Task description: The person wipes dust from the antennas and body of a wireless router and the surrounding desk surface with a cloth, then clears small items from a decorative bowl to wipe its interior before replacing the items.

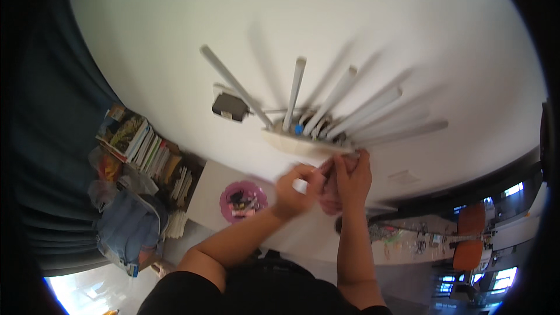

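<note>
A white router (306,144) is at the wall, with several long antennas (335,99) spread upward like a fan. Cables and a blue plug (298,129) crowd behind its upper edge. Just below the router's right end, my right hand (354,178) is closed on a crumpled pinkish cloth (330,191). Left of the cloth is my left hand (298,189), fingers curled and smeared by motion. A small white patch shows among those fingers; what they hold I cannot make out.
A black adapter (230,107) sits at a wall socket, left of the router. Below stands a white table (205,189) with a purple bowl (224,204) of small items. Stacked books (146,149) and a grey-blue backpack (129,227) are at left, beside a dark curtain (55,128).
</note>
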Tool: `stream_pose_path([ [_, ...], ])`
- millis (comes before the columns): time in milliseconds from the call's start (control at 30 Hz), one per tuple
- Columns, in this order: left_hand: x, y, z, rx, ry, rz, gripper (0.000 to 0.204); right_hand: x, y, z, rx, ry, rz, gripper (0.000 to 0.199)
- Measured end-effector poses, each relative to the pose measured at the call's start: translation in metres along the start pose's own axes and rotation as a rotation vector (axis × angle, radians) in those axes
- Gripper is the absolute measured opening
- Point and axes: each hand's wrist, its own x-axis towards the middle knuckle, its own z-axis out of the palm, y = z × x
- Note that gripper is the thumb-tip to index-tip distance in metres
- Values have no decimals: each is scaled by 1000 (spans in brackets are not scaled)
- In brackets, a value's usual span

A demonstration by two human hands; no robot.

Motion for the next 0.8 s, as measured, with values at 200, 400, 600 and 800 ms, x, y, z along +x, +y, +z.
stream_pose_path([
  [200, 18, -59, -84, -173, 332, -943, 44, -3, -13, -4, -54, 52, -42, 55],
  [400, 45, -56, -85, -496, 57, -1128, 60, -1, -15, -2, -26, 54, -28, 57],
  [600, 45, -49, -72, -490, 79, -1174, 65, -1, -13, -4, 18, 73, 18, 55],
  [800, 46, -38, -60, -742, 122, -1287, 88, -4, 1, 5, 173, 125, -38, 55],
])
